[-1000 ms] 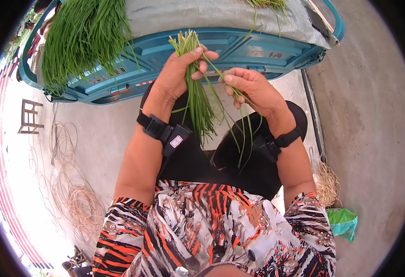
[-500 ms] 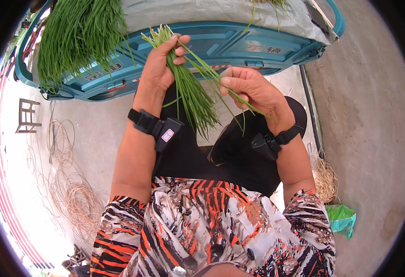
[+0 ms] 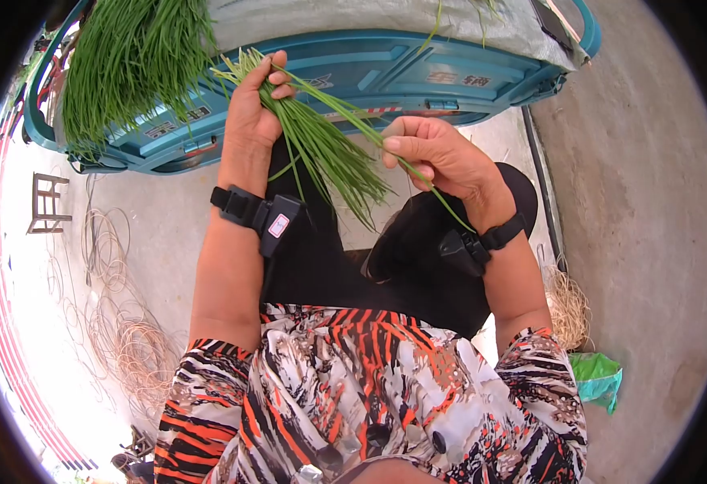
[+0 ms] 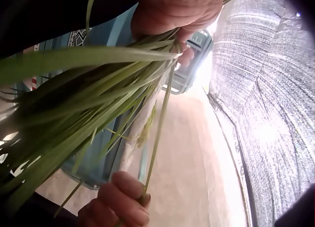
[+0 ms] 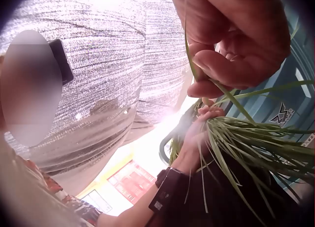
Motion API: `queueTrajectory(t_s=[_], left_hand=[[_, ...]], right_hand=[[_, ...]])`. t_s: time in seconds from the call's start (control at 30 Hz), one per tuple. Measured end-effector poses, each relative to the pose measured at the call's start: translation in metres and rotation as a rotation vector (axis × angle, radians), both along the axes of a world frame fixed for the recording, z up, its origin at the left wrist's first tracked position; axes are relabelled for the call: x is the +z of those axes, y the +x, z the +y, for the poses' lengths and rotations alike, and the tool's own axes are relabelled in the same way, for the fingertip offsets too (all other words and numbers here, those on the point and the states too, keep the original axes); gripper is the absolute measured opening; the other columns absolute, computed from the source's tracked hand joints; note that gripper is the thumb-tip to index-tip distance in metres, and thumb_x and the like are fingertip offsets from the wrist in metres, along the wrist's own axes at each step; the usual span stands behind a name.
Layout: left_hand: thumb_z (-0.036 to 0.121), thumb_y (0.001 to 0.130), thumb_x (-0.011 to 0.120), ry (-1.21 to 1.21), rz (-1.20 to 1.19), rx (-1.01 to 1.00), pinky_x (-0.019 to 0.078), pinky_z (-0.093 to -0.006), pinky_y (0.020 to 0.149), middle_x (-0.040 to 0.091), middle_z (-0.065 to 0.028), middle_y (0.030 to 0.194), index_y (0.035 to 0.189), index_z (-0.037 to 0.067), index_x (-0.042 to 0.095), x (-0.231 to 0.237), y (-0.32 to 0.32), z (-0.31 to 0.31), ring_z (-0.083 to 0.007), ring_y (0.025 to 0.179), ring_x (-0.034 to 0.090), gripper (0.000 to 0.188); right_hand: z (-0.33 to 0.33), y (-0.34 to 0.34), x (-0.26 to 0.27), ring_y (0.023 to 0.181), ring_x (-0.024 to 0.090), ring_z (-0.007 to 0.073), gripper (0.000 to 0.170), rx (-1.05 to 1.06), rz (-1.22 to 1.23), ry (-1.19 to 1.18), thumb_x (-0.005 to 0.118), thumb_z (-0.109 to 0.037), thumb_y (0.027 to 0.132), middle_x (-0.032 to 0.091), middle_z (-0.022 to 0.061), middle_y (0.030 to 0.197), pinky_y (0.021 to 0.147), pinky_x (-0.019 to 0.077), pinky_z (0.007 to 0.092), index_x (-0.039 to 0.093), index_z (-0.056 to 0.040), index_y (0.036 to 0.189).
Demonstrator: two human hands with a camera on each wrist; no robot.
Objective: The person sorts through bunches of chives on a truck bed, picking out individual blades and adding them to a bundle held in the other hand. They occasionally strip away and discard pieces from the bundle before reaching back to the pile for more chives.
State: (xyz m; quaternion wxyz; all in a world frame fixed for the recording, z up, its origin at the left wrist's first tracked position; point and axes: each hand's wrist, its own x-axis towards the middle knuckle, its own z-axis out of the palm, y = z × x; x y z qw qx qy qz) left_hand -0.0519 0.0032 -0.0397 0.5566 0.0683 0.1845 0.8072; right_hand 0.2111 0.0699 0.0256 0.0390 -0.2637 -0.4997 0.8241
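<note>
My left hand (image 3: 253, 109) grips a bunch of green chives (image 3: 321, 157) near its pale cut ends. The long leaves fan down and to the right over my dark trousers. Between thumb and fingers, my right hand (image 3: 434, 153) pinches a thin chive strand (image 3: 450, 211), whose tip trails towards the right wrist strap. Green stems stretch from the bunch across to those fingers. In the left wrist view, the right fingertips (image 4: 120, 200) hold a narrow stem below the bunch. The right wrist view has the pinching hand (image 5: 236, 54) close up, with the bunch (image 5: 246, 143) behind it.
A large heap of chives (image 3: 136, 73) hangs over a teal cart side (image 3: 353, 73), beside a silvery sheet (image 3: 313, 16). On the floor are a small stool (image 3: 49, 203), tangled straw-coloured strands (image 3: 132, 347), a straw bundle (image 3: 567, 310) and a green bag (image 3: 599, 375).
My left hand has moved left and slightly up with the bunch, widening the gap to my right hand. Loose leaves that dangled below the right hand have drawn up, leaving one strand trailing there.
</note>
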Motion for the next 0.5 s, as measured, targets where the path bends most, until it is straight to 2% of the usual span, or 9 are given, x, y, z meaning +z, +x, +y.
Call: queueTrajectory(t_s=[0.13,0.5], left_hand=[[0.009,0.094,0.051,0.024,-0.060,-0.003,0.0415,-0.0208,0.052,0.061,-0.0060,0.091,0.102,-0.004,0.055,-0.003,-0.009,-0.002,-0.0082,0.066,0.050,0.015],[0.006,0.093,0.052,0.088,-0.099,-0.013,0.0418,-0.0213,0.053,0.061,-0.0064,0.093,0.099,-0.002,0.052,-0.008,-0.024,-0.009,-0.0087,0.067,0.049,0.010]], right_hand=[[0.001,0.001,-0.003,0.045,0.043,0.0023,0.012,0.028,0.016,0.043,0.063,-0.016,0.087,0.066,0.0036,0.077,0.042,0.0362,0.0179,0.060,-0.0049,0.086],[0.000,0.009,0.000,0.043,0.052,0.0072,0.013,0.108,-0.005,0.062,0.060,-0.014,0.088,0.066,0.0081,0.075,0.042,0.0434,0.0195,0.057,-0.0016,0.090]])
